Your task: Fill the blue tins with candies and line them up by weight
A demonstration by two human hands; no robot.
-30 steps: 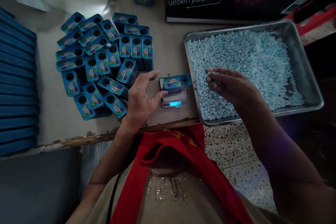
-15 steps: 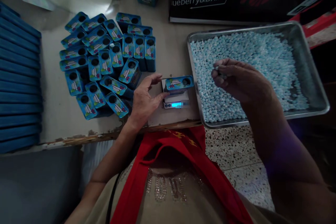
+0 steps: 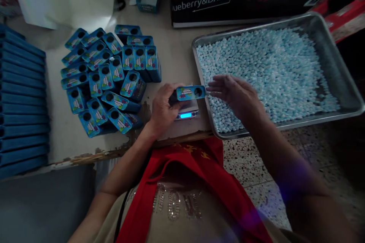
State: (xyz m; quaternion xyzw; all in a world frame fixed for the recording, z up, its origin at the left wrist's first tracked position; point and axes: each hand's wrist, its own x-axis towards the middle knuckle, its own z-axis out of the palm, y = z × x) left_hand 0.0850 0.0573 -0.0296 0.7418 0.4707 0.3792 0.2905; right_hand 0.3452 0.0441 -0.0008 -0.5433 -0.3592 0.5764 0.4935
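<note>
Nearest is a red apron [image 3: 164,163], and beyond it the front edge of the table [image 3: 62,148]. Past that edge sits a scale [image 3: 186,114] with its display lit. The left hand [image 3: 165,106] grips the blue box [image 3: 185,93] by its left end, thumb on the near side, fingers on the far side. The box extends rightward from that hand over the scale; whether it touches the scale cannot be told. Its round hole faces up at the right end. Just beside that end are the fingertips of the right hand [image 3: 235,95], which is open with fingers extended, above the left part of the tray [image 3: 352,111] of pale blue sweets [image 3: 273,72]. More boxes [image 3: 106,76] stand clustered left of the left hand. Farther back is a black carton [image 3: 205,9].
</note>
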